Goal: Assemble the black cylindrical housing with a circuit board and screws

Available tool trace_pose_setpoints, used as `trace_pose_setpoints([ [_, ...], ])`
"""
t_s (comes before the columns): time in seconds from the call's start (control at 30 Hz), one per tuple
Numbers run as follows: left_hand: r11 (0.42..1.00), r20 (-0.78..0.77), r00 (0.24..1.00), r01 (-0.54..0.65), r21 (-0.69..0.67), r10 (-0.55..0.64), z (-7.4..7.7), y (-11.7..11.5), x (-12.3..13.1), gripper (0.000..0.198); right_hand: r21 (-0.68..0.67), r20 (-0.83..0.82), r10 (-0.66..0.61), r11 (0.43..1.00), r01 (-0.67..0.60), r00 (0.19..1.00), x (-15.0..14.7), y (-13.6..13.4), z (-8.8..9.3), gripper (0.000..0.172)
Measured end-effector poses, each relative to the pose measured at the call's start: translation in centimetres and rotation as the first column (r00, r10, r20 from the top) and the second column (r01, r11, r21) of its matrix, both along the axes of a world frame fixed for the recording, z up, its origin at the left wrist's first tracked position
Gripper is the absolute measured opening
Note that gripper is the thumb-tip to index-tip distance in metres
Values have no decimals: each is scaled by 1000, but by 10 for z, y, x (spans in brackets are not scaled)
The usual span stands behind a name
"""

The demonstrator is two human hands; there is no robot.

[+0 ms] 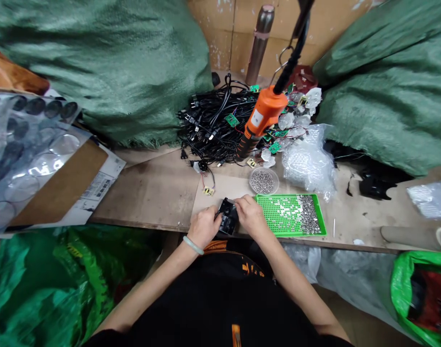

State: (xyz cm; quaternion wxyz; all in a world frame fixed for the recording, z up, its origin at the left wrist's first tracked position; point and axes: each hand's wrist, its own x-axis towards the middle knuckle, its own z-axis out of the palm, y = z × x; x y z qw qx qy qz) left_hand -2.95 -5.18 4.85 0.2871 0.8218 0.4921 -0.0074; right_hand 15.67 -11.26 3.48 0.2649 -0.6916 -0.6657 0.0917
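Note:
A black plastic housing [228,218] is held at the front edge of the bench, between my two hands. My left hand [205,225], with a pale bangle at the wrist, is closed on its left side. Fingers of my right hand [250,215] are pinched together at its upper right edge; whether they grip the housing or a small part there I cannot make out. Right beside my right hand lies a green perforated tray [274,233] with small metal parts. A round clear dish of screws [263,182] sits behind the tray.
An orange electric screwdriver [264,113] hangs over a heap of black power cords [209,125] and green circuit boards. A small motor with wires [202,166] lies behind my left hand. Clear plastic bags [307,164] are at right, a boxed stack of lenses [58,188] at left.

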Motion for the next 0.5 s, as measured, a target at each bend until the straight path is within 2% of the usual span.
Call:
trace_pose_setpoints([
  [0.27,999,-23,1000,-3,-44,2,6,1,3,16,-22,25,-1,1000,2,1000,-2,4,-8,26],
  [0.5,999,-31,1000,-5,-35,4,3,0,3,17,11,0,-1,1000,1,1000,-2,2,-11,27],
])
